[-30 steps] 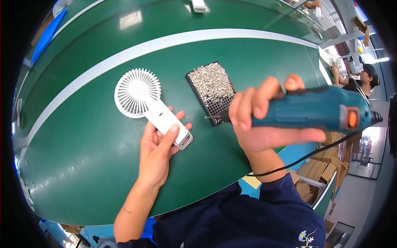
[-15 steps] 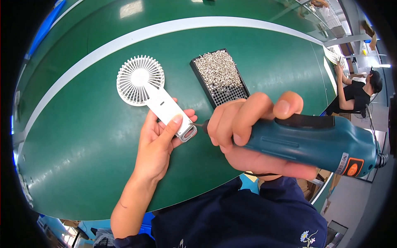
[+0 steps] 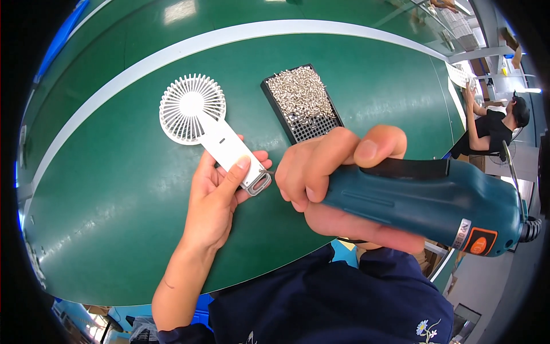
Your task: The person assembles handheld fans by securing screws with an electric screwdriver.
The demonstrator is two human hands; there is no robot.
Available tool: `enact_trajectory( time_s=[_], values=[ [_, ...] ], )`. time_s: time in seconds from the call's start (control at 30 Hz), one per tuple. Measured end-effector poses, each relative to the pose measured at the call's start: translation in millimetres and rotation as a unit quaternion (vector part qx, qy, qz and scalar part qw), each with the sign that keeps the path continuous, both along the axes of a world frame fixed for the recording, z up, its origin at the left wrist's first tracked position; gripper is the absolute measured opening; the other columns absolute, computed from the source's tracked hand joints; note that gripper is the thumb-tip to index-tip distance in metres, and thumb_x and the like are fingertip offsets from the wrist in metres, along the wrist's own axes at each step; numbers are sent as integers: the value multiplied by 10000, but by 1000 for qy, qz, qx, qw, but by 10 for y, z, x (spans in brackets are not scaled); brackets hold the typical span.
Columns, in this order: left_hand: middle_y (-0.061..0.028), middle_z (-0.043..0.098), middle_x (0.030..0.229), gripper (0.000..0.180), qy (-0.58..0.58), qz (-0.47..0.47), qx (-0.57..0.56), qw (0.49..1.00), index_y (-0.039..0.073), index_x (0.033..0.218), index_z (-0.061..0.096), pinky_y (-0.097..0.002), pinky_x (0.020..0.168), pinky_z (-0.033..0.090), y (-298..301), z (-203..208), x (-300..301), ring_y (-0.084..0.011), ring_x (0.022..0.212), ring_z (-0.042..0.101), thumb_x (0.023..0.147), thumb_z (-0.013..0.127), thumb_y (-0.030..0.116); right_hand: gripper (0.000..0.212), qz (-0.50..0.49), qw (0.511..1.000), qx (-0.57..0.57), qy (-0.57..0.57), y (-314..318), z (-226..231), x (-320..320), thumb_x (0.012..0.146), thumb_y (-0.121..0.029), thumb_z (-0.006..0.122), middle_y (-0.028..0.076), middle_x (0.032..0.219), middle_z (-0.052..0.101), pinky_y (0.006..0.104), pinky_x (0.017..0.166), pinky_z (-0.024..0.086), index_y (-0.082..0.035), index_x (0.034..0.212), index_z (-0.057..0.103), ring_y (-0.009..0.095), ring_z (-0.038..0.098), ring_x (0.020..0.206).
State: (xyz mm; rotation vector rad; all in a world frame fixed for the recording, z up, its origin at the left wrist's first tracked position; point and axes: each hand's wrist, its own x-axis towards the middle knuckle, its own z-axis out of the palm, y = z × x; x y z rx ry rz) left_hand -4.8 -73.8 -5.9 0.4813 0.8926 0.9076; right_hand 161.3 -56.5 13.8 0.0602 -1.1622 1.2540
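My left hand is closed round the handle end of a white handheld fan, thumb on top and fingers beneath. The fan's round slatted head points up and to the left. A grey loop forms the end of its handle. My right hand grips a teal electric screwdriver, the thumb by its long black lever. The driver's bit reaches the handle near the loop, but its tip is largely hidden by my fingers, so I cannot tell whether a screw is under it.
A black perforated tray heaped with small silver screws lies on the green table, just beyond my right hand. A white strip curves across the far side. Another person sits at the far right.
The screwdriver and my right hand have shifted slightly left, closer to the fan's handle, and the driver's rear end has dipped a little. The left hand keeps its hold on the fan.
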Motion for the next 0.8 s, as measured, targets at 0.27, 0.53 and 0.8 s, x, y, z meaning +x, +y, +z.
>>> enact_trajectory(
  time_s=[0.27, 0.53, 0.8],
  values=[
    [-198, 603, 1126, 410, 9, -6, 6, 1000, 4, 1312, 356, -363, 877, 531, 10, 21, 14, -245, 1030, 621, 955, 519, 123, 535, -44, 997, -45, -49, -64, 73, -25, 817, -225, 726, 216, 820, 546, 277, 600, 445, 5, 1166, 392, 208, 530, 697],
    [-196, 606, 1120, 405, 0, 2, -2, 1000, 8, 1312, 361, -363, 859, 538, -1, -21, 3, -247, 1024, 624, 952, 516, 106, 868, -133, 991, -23, -17, 80, 112, 82, 696, -802, 510, 73, 723, 481, 327, 404, 387, -136, 1241, 391, 182, 465, 452],
    [-186, 614, 1109, 391, 17, 9, 3, 1000, 16, 1297, 383, -364, 849, 541, -17, -6, 38, -249, 1021, 627, 943, 528, 95, 924, -270, 958, -92, -37, 463, -90, 292, 651, -903, 335, 42, 664, 470, 297, 380, 398, -158, 1190, 424, 138, 439, 400]
  ],
)
